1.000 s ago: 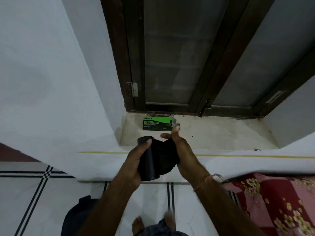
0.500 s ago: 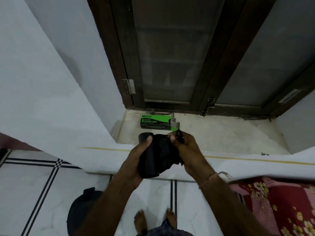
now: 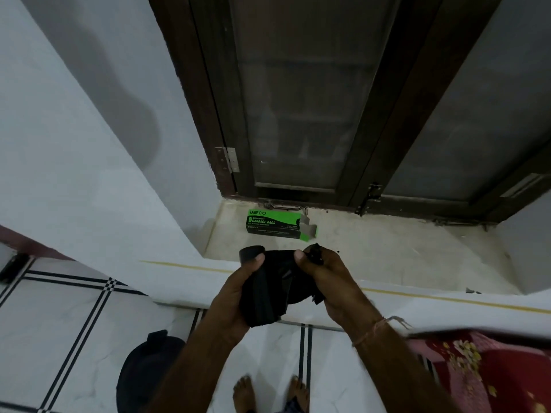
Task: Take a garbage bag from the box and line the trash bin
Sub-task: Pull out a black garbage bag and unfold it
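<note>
A black roll of garbage bags (image 3: 268, 290) is held in front of me at mid-frame. My left hand (image 3: 235, 296) wraps around the roll from the left, thumb on top. My right hand (image 3: 328, 281) pinches the loose black end of a bag at the roll's upper right. The green and black garbage bag box (image 3: 275, 223) lies on the pale stone ledge (image 3: 387, 251) just beyond my hands, its right end flap open. A dark round bin (image 3: 143, 371) stands on the floor at lower left, partly hidden by my left forearm.
A dark wooden door frame with frosted panels (image 3: 298, 114) rises behind the ledge. White walls flank it on the left. The floor is white tile with black lines (image 3: 74, 317). A red floral cloth (image 3: 492, 374) sits at lower right. My bare feet (image 3: 268, 391) show below.
My right hand has closed down on the bag's loose end and drawn it to the right of the roll. The view has shifted closer to the ledge.
</note>
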Demonstrator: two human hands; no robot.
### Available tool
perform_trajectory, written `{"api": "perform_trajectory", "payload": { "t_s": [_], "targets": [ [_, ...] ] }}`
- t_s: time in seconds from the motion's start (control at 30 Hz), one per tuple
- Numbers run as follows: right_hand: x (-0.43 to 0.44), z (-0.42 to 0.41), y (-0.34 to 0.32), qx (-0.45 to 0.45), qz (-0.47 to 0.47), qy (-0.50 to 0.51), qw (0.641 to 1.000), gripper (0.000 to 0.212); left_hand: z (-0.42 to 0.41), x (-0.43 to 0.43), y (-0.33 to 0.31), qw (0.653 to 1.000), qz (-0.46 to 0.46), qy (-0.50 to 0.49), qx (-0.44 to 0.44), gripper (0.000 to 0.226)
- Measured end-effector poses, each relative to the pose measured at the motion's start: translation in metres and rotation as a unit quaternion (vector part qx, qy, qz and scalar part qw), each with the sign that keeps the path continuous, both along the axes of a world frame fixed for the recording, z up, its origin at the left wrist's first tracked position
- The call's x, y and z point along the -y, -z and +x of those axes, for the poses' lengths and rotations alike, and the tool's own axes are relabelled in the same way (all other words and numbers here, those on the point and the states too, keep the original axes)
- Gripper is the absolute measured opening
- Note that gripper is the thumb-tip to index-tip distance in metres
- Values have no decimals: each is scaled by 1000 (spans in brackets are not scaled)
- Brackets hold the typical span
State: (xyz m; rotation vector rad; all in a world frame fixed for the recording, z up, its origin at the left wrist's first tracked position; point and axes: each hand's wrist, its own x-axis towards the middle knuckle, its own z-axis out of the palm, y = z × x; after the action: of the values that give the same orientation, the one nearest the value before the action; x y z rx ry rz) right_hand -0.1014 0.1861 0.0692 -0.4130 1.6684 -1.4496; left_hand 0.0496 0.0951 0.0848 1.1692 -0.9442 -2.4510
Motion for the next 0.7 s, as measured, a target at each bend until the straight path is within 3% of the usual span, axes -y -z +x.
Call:
{"api": "perform_trajectory", "payload": {
  "t_s": [0.17, 0.33, 0.4, 0.47, 0.7],
  "targets": [
    [2, -2, 4, 6, -12, 34, 999, 13, -4, -1, 3, 1000, 13, -18, -3, 49],
    [3, -2, 4, 63, -10, 37, 997, 33, -8, -3, 1, 1000, 12, 1, -22, 44],
    [2, -2, 3, 73, 1, -14, 997, 46, -7, -3, 2, 1000, 11, 4, -26, 43],
    [1, -2, 3, 47, 2, -66, 997, 43, -6, -3, 3, 999, 20, 9, -32, 43],
    [0, -8, 16, 54, -2, 11, 999, 28, 0, 4, 9, 999, 15, -5, -39, 49]
  ]
}}
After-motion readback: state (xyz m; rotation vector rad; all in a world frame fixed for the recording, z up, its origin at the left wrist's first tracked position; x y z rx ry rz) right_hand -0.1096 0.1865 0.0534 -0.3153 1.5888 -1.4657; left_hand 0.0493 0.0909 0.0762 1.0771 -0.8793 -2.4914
